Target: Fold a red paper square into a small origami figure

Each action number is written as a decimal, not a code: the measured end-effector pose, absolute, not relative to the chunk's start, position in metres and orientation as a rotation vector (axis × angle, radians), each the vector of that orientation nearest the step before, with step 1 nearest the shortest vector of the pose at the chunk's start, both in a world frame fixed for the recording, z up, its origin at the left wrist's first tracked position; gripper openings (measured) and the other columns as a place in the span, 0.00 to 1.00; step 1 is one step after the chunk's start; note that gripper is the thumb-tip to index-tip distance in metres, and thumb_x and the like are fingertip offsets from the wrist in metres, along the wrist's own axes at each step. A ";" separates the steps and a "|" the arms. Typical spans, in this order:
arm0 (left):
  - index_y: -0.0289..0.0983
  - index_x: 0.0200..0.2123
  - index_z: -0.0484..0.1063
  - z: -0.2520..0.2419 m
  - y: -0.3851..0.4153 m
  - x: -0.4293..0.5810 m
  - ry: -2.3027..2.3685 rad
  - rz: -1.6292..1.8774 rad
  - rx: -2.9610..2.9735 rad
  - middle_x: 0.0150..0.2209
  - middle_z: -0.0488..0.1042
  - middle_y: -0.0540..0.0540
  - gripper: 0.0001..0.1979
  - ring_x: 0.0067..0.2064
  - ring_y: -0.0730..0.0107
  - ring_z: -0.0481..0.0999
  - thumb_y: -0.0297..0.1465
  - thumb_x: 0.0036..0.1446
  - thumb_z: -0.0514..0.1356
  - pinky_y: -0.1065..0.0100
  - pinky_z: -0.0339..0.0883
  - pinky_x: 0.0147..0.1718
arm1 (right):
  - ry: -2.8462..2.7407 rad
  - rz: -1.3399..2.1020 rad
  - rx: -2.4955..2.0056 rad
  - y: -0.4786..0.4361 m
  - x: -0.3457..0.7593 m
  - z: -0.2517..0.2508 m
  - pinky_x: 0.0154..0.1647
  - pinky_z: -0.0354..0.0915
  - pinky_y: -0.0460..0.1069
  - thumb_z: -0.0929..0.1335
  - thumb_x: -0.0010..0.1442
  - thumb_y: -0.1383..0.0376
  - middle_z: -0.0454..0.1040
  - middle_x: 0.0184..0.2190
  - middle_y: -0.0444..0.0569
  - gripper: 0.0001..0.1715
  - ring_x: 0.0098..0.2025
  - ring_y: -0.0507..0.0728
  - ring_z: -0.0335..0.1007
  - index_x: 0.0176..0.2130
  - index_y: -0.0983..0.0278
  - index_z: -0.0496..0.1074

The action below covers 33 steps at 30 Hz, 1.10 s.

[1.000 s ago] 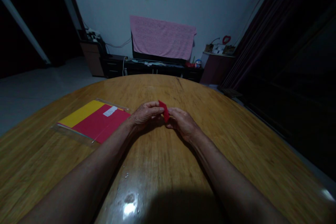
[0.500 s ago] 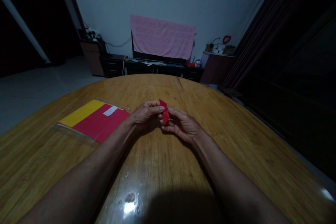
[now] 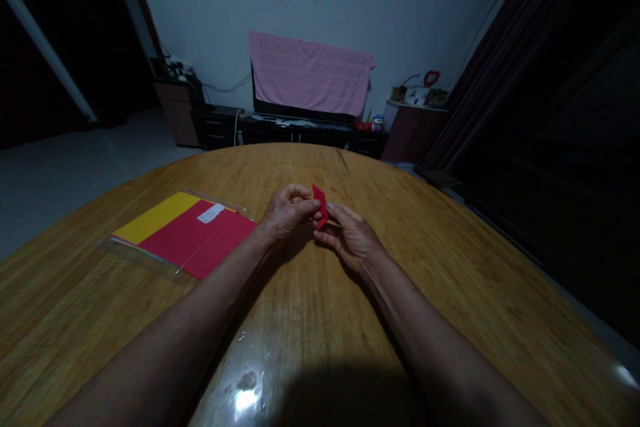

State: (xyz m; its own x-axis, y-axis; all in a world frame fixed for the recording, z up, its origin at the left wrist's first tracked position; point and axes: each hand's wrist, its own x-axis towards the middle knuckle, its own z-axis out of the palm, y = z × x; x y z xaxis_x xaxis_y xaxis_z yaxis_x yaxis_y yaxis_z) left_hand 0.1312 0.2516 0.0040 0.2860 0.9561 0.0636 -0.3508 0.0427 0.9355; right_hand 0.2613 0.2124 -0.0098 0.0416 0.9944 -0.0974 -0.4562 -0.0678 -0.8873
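Observation:
A small piece of folded red paper [image 3: 321,203] stands on edge between my two hands, a little above the table. My left hand [image 3: 290,213] pinches it from the left, with the thumb on its near face. From the right, my right hand [image 3: 350,233] grips it too, thumb and fingertips at its right and lower edge. The fingers partly hide the paper's folds. Left of my left forearm lies a clear plastic sleeve with red paper [image 3: 195,237] and yellow paper [image 3: 155,217] in it, and a white label on top.
The round wooden table [image 3: 310,320] fills the foreground, glossy near its front. Beyond its far edge stands a low black cabinet [image 3: 217,130] with a pink cloth [image 3: 310,73] draped over a screen. A dark curtain [image 3: 480,80] hangs at the right.
Both hands have shifted slightly, the left one to the right and up, carrying the folded red paper with them. More of the red sheet in the sleeve shows beside my left forearm.

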 end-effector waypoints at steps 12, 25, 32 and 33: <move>0.34 0.27 0.72 0.011 0.244 0.133 0.761 1.137 1.037 0.23 0.74 0.49 0.09 0.24 0.73 0.73 0.24 0.42 0.69 0.70 0.68 0.26 | -0.826 1.292 -0.992 0.211 0.259 -0.007 0.30 0.63 0.45 0.75 0.45 0.61 0.75 0.26 0.41 0.13 0.27 0.48 0.69 0.33 0.63 0.75; 0.34 0.26 0.71 0.013 0.240 0.133 0.787 1.131 1.056 0.22 0.73 0.50 0.09 0.23 0.74 0.72 0.27 0.43 0.69 0.72 0.66 0.25 | -0.835 1.312 -0.989 0.209 0.256 -0.005 0.31 0.63 0.45 0.76 0.43 0.63 0.77 0.27 0.42 0.16 0.27 0.49 0.71 0.34 0.63 0.75; 0.34 0.28 0.72 0.015 0.238 0.135 0.816 1.132 1.074 0.22 0.73 0.51 0.09 0.22 0.76 0.70 0.26 0.43 0.68 0.73 0.64 0.23 | -0.850 1.301 -0.966 0.209 0.257 -0.006 0.34 0.64 0.46 0.76 0.42 0.64 0.77 0.29 0.43 0.17 0.30 0.50 0.72 0.36 0.63 0.75; 0.34 0.28 0.72 0.015 0.238 0.135 0.819 1.132 1.076 0.22 0.73 0.51 0.08 0.21 0.76 0.70 0.26 0.43 0.68 0.73 0.64 0.23 | -0.848 1.302 -0.969 0.209 0.257 -0.006 0.34 0.64 0.46 0.76 0.42 0.64 0.77 0.29 0.43 0.18 0.30 0.50 0.72 0.36 0.63 0.75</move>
State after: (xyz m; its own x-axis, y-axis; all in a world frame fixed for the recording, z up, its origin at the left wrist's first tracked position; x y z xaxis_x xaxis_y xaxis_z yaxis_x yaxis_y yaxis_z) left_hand 0.1349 0.2376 0.0153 0.2517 0.9677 0.0111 -0.2927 0.0652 0.9540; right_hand 0.2569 0.2093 -0.0056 0.0945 0.9952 -0.0253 -0.3787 0.0124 -0.9254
